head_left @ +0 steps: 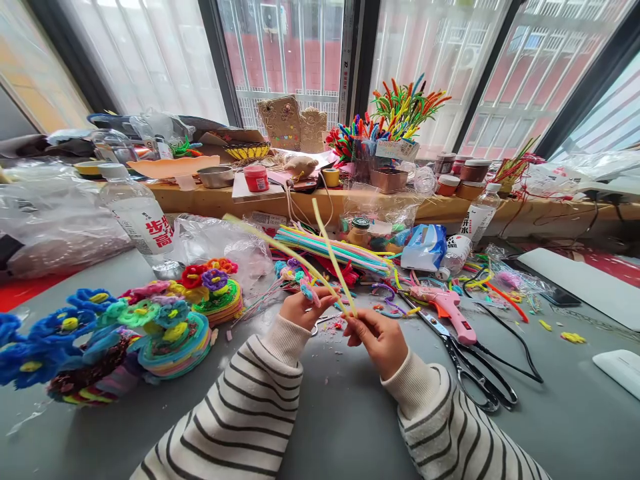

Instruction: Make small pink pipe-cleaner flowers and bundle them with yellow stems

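My left hand point(303, 308) and my right hand point(379, 340) meet above the grey table point(325, 413), both in striped sleeves. Together they pinch two pale yellow pipe cleaners point(325, 257) that cross near my fingers and fan up and away to the left. The left fingers are closed on the stems at the crossing, with a small pink and blue piece by the fingertips. The right fingers are closed on the lower ends just right of that.
Finished pipe-cleaner flower coasters point(165, 330) lie at the left. Scissors point(470, 370) and a pink glue gun point(447, 308) lie to the right. A bundle of coloured pipe cleaners point(333, 250), water bottles point(143, 223) and a cluttered wooden shelf point(320, 197) stand behind.
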`<state>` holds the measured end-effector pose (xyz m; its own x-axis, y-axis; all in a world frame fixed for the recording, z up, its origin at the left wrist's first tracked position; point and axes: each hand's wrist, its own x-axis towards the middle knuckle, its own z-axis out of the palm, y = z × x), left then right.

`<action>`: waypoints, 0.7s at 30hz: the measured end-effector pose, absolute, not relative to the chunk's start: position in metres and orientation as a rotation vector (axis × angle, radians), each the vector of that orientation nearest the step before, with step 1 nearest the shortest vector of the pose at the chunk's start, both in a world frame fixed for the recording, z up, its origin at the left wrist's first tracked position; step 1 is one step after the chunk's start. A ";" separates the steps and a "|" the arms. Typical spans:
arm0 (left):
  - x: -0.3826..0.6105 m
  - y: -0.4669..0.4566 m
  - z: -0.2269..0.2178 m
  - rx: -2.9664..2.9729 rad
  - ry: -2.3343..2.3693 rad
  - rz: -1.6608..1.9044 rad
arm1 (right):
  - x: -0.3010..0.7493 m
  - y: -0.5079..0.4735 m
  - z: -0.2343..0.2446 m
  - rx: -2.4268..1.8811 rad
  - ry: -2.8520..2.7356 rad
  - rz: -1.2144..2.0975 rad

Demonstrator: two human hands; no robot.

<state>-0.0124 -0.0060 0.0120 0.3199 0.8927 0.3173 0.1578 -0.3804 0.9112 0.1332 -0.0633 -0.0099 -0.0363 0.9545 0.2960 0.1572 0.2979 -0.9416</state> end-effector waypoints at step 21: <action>-0.013 -0.011 0.030 0.885 0.732 0.942 | 0.127 -0.067 -0.012 -1.059 -1.817 1.076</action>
